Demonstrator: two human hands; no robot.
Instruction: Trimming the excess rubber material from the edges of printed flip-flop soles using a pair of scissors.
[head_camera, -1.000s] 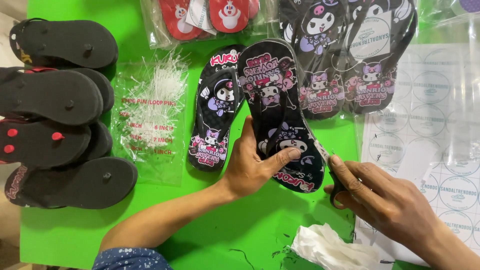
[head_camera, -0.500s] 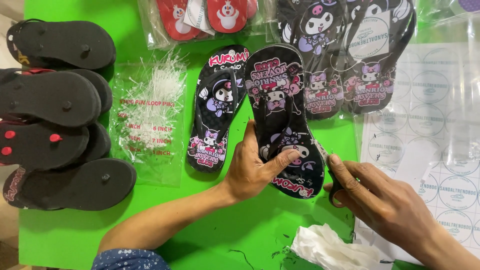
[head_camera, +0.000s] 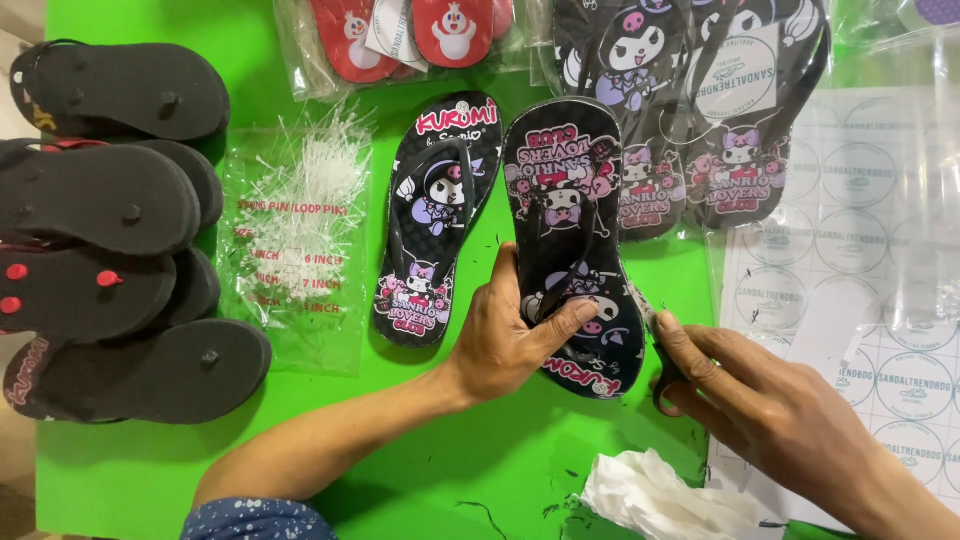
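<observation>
The left hand grasps the printed black flip-flop at its heel end — thumb across the sole, fingers tucked under the 9 o'clock edge. The right hand, at 3 o'clock of the heel, pinches small black scissors against the rim. Since a second ago the flip-flop has swung slightly toward its mate on the green table.
</observation>
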